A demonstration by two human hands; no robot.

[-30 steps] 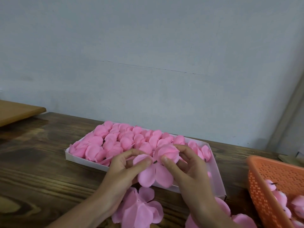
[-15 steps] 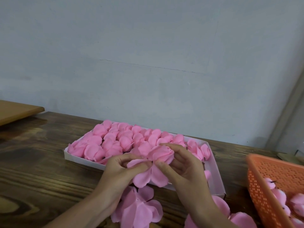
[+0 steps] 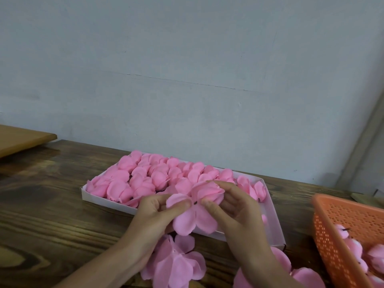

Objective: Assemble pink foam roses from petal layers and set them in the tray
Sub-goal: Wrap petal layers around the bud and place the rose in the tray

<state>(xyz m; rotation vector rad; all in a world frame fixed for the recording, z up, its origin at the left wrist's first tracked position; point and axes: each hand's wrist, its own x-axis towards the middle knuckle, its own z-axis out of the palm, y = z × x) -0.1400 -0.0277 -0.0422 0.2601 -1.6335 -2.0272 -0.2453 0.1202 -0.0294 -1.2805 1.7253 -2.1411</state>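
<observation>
Both my hands hold one pink foam rose [image 3: 207, 191] just above the near edge of the white tray [image 3: 274, 221]. My left hand [image 3: 154, 215] pinches a flat petal layer [image 3: 193, 222] under the bud with thumb and fingers. My right hand [image 3: 232, 206] grips the bud, thumb near its dark centre pin. Several finished pink roses [image 3: 145, 177] fill the tray's left and middle. The tray's right end shows bare white floor.
Loose flat petal layers [image 3: 176, 265] lie on the dark wooden table [image 3: 52, 215] below my wrists, with another petal layer [image 3: 301, 275] to the right. An orange mesh basket [image 3: 342, 221] with pink buds stands at the right. A light wooden board [image 3: 22, 138] sits far left.
Both hands have shifted slightly down and left with the rose. The petal layer has been pressed closer under the bud.
</observation>
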